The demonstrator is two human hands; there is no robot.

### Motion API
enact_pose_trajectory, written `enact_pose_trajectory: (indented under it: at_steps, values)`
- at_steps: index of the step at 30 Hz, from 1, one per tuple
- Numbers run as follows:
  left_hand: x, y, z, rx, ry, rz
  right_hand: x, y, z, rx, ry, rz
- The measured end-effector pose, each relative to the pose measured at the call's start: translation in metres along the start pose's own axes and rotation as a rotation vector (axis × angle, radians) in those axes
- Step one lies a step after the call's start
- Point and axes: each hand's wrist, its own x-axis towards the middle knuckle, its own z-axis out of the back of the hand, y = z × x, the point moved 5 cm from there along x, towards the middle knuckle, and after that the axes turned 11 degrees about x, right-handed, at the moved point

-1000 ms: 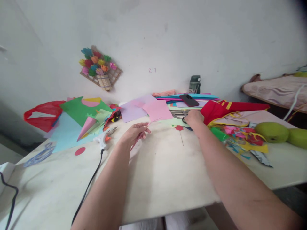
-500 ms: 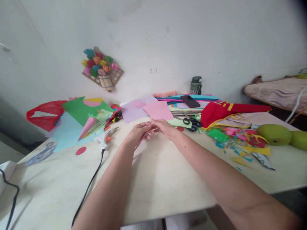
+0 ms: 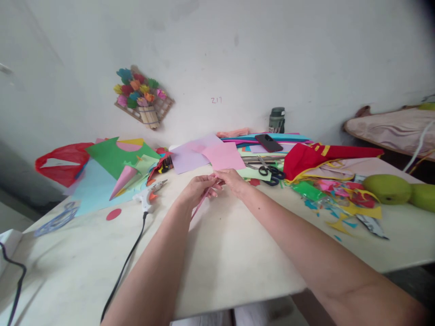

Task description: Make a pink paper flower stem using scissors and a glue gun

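My left hand and my right hand meet above the middle of the table. Pinched between their closed fingers is a thin pink paper strip; its lower end slants down toward my left wrist, and the rest is hidden by the fingers. Just beyond the hands lies a pink paper sheet, partly over a lilac sheet. A white glue gun with an orange trigger rests left of my left hand. Black-handled scissors lie to the right of my right hand.
At the left are a pink paper cone, a green sheet and a red paper circle. A phone lies on stacked paper at the back. Red cloth, paper scraps and green fruit occupy the right side.
The fingers of both hands have shifted slightly around the pink strip, and more of the strip shows below them. The view has moved slightly; the other things stay put.
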Motion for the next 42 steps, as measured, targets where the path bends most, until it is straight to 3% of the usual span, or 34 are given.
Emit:
enact_pose_trajectory:
  at_steps: [4, 10, 12, 18, 24, 29, 42]
  values:
    - [0.001, -0.002, -0.003, -0.014, -0.037, -0.011, 0.003, 0.000, 0.003, -0.075, -0.016, 0.055]
    - [0.002, 0.000, -0.007, -0.033, -0.044, 0.024, 0.005, -0.002, 0.010, -0.387, -0.106, 0.128]
    - [0.002, 0.000, -0.006, -0.028, -0.049, 0.025, 0.005, -0.004, 0.010, -0.345, -0.080, 0.093]
    - [-0.002, -0.003, -0.003, 0.006, -0.101, 0.013, 0.005, -0.012, 0.020, 0.074, -0.065, -0.041]
    - [-0.001, -0.004, 0.000, 0.085, -0.170, -0.015, 0.004, -0.009, 0.020, -0.020, -0.010, 0.041]
    - [-0.002, -0.007, -0.003, 0.205, -0.227, -0.026, 0.005, -0.008, 0.019, -0.042, -0.108, 0.085]
    - [0.003, -0.008, -0.009, 0.357, -0.284, -0.072, 0.009, -0.009, 0.023, 0.019, -0.105, 0.085]
